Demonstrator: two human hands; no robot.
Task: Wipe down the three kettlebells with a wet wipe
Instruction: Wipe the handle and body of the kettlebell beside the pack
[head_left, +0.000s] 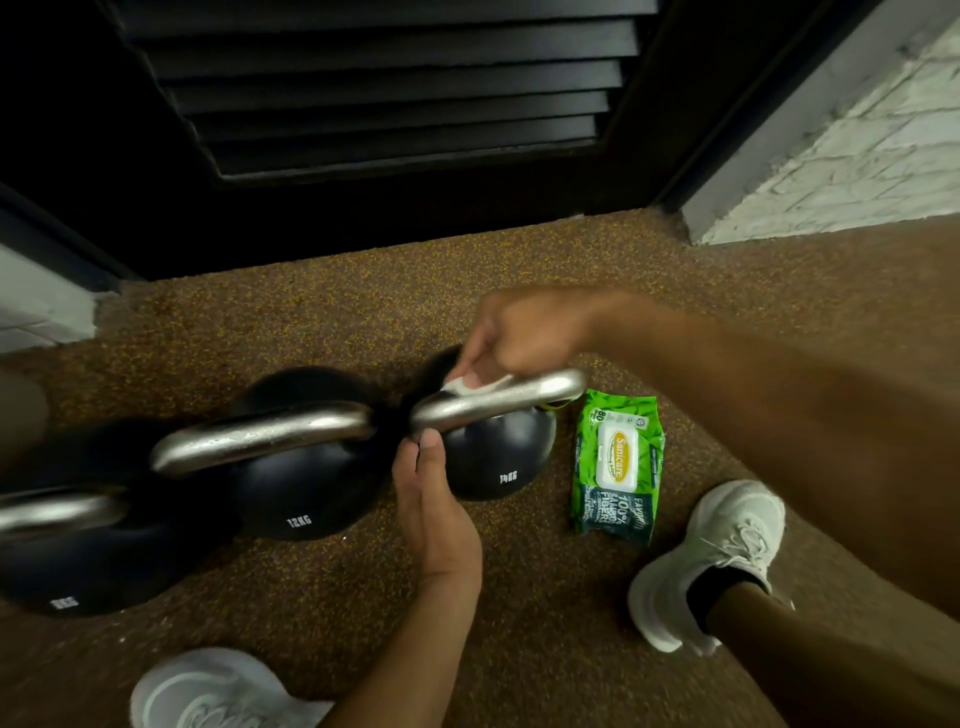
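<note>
Three black kettlebells stand in a row on the speckled brown floor, in front of a dark louvred door. The right hand has its fingers curled around a white wet wipe, pressing it on the steel handle of the 14 kg kettlebell at the right end of the row. The left hand pinches the near end of that same handle between thumb and fingertips. The 12 kg kettlebell sits just beside it, and the third kettlebell (its label too blurred to read) is furthest left. A green pack of wipes lies flat near the 14 kg bell, between it and a white shoe.
</note>
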